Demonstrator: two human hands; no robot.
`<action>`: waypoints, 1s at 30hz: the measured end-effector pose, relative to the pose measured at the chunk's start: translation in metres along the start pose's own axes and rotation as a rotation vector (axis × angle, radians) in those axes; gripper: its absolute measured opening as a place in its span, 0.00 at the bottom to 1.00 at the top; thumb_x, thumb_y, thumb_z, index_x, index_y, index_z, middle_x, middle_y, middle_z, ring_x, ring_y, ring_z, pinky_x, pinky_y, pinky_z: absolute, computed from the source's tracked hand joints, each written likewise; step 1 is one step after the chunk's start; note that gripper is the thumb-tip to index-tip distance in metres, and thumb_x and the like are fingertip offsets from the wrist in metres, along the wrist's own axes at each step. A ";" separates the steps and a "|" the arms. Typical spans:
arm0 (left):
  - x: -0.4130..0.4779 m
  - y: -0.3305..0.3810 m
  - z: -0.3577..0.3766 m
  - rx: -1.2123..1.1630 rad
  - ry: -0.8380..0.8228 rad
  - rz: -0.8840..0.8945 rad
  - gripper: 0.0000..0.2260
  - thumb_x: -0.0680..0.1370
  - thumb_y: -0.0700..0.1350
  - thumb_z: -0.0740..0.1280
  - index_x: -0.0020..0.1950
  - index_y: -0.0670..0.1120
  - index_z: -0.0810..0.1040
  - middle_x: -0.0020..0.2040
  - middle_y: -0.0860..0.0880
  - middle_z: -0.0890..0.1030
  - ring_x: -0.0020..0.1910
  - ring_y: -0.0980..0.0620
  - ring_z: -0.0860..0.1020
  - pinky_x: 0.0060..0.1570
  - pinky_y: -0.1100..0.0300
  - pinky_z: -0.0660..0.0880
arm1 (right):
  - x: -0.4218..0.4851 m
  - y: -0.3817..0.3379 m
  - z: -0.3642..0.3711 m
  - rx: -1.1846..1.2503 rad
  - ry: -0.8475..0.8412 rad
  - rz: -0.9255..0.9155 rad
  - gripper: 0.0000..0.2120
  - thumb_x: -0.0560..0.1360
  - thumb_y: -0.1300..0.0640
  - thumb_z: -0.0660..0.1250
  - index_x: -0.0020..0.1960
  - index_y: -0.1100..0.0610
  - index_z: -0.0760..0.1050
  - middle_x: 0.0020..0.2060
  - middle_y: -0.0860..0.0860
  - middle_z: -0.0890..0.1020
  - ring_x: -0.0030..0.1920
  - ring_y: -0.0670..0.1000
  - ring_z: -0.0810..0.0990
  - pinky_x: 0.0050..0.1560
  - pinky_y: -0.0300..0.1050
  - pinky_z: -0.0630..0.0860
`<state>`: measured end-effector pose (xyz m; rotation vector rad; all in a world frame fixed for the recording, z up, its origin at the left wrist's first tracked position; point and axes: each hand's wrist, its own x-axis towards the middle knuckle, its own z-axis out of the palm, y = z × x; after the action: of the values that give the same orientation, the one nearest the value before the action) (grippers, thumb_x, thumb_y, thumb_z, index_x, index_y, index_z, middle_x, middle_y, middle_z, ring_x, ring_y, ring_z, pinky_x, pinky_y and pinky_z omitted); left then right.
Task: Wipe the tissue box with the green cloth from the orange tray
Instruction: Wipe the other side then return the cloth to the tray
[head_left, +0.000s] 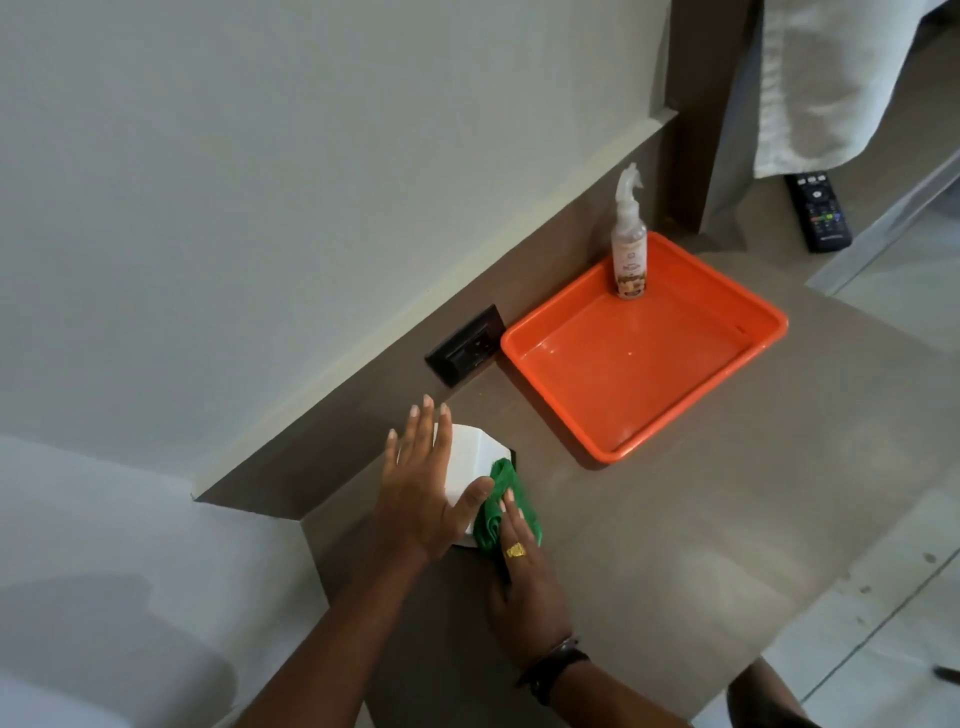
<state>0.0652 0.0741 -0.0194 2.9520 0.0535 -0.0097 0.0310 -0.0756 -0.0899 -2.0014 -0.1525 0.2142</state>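
A white tissue box (472, 457) with a dark base stands on the brown counter, near the wall. My left hand (423, 488) lies flat on its top and left side, fingers spread, covering much of it. My right hand (522, 566), wearing a gold ring, presses the bunched green cloth (506, 506) against the box's right side. The orange tray (644, 348) sits further back and to the right, apart from both hands.
A spray bottle (629, 239) stands upright in the tray's far corner. A black wall socket (466, 345) sits just left of the tray. A black remote (819, 210) lies at the far right, under a hanging white fabric (841, 83).
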 end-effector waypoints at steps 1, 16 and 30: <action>-0.001 -0.001 0.001 -0.008 0.006 -0.006 0.46 0.74 0.76 0.39 0.80 0.44 0.52 0.81 0.42 0.53 0.80 0.44 0.51 0.76 0.39 0.50 | -0.014 -0.008 -0.002 -0.009 -0.039 -0.014 0.31 0.75 0.63 0.62 0.76 0.55 0.58 0.73 0.48 0.64 0.72 0.51 0.64 0.72 0.48 0.62; 0.009 0.018 -0.022 0.050 -0.133 -0.525 0.59 0.62 0.82 0.58 0.78 0.40 0.54 0.77 0.42 0.65 0.75 0.45 0.64 0.74 0.45 0.57 | 0.091 0.000 -0.201 1.243 -0.342 0.561 0.21 0.70 0.65 0.58 0.61 0.60 0.76 0.51 0.58 0.86 0.50 0.59 0.85 0.51 0.57 0.83; 0.028 0.037 -0.063 0.262 -0.519 -0.119 0.50 0.63 0.53 0.80 0.76 0.39 0.57 0.73 0.42 0.65 0.72 0.43 0.63 0.77 0.43 0.51 | 0.230 -0.010 -0.204 0.771 -0.626 0.562 0.18 0.69 0.67 0.62 0.58 0.63 0.77 0.47 0.63 0.86 0.44 0.63 0.86 0.42 0.55 0.85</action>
<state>0.0946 0.0507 0.0491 3.0890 0.1633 -0.8530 0.2998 -0.2052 -0.0149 -1.1146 0.0990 1.0849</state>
